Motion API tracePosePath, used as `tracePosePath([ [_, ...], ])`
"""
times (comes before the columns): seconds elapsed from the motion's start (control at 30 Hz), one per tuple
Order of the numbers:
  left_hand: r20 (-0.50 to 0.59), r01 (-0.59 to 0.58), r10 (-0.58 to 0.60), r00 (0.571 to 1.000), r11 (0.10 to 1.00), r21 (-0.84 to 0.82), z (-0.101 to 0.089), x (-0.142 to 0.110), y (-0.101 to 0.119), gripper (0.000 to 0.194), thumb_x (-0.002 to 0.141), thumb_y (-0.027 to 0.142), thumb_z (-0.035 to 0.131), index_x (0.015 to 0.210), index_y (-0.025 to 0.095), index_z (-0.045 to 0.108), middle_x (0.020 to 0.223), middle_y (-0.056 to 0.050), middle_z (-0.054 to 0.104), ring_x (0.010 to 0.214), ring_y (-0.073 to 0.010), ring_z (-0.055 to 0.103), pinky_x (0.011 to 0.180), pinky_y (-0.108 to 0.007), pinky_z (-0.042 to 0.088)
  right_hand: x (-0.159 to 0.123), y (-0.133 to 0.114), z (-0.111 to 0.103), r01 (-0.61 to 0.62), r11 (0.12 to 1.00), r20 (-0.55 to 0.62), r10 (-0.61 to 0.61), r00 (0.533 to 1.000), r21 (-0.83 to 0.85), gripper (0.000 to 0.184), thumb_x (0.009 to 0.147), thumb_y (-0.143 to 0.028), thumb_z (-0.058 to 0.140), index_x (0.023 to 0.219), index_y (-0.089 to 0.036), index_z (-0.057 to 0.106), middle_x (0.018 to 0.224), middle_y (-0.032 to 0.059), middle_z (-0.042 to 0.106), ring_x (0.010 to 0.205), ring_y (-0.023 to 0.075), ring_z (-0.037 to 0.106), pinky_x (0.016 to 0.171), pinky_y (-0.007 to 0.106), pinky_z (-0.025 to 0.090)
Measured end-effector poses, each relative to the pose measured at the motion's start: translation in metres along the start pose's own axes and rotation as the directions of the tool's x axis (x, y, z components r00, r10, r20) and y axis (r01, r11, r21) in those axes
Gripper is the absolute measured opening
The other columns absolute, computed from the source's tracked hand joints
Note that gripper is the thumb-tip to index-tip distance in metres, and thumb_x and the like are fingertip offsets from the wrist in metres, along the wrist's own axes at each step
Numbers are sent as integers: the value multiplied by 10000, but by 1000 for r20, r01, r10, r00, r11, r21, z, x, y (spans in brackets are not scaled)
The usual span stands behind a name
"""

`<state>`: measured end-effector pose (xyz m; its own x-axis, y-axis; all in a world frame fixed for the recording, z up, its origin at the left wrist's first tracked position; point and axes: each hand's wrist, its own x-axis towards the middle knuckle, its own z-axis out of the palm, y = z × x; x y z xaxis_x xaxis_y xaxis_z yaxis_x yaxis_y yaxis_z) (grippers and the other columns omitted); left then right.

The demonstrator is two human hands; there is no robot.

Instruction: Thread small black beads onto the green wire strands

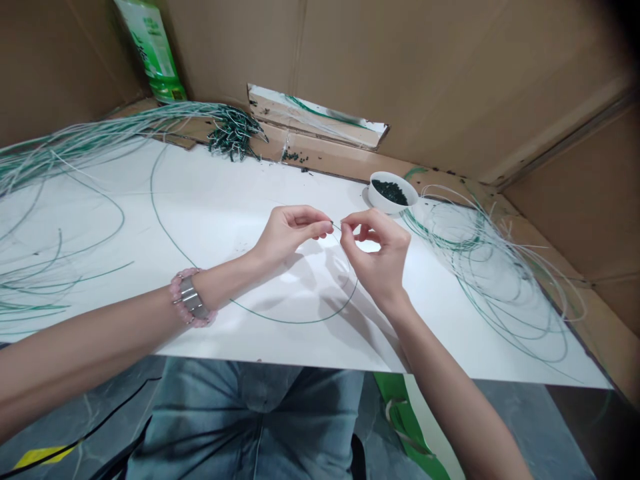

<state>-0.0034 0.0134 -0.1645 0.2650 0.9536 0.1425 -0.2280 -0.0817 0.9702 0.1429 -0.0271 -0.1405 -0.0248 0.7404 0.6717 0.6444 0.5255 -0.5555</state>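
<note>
My left hand [293,232] pinches the end of a thin green wire [295,320] that curves in a long loop over the white tabletop [215,200]. My right hand [377,253] is pinched shut a finger's width to the right of it, thumb and forefinger meeting at the wire's tip; whatever tiny piece it holds is too small to make out. A pink bead bracelet with a metal band [191,298] sits on my left wrist. Just beyond my right hand stands a small white bowl of dark green bits [393,192].
A heap of loose coiled green and white wires [500,267] lies at the right. A bundle of wires with dark tips [233,133] fans out at the back left. Cardboard walls [425,73] enclose the table; a green bottle [155,50] stands in the far corner.
</note>
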Motion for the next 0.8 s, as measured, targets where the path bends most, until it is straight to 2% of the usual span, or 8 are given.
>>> tracePosePath([
  [0.13, 6, -9, 9, 1000, 1000, 18, 0, -1, 1, 134, 624, 264, 752, 660, 154, 684, 650, -8, 659, 620, -107, 571, 646, -252, 452, 0, 2, 1, 39, 999, 19, -39, 999, -35, 123, 740, -111, 541, 672, -209, 570, 641, -18, 580, 586, 115, 495, 536, 248, 437],
  [0.6, -4, -24, 24, 1000, 999, 34, 0, -1, 0, 125, 623, 258, 746, 661, 154, 687, 666, -15, 668, 633, -111, 577, 648, -245, 464, 0, 3, 2, 7, 1000, 25, -7, 1000, -19, 121, 721, -110, 533, 650, -204, 562, 635, -20, 562, 572, 109, 483, 525, 246, 447],
  [0.8, 14, -60, 59, 998, 995, 83, -2, -1, 1, 119, 641, 241, 736, 676, 139, 686, 686, -20, 674, 648, -110, 590, 663, -240, 480, 0, 4, 3, 47, 998, 24, -46, 999, -34, 133, 722, -85, 541, 652, -197, 564, 629, -18, 558, 591, 109, 503, 514, 228, 452],
])
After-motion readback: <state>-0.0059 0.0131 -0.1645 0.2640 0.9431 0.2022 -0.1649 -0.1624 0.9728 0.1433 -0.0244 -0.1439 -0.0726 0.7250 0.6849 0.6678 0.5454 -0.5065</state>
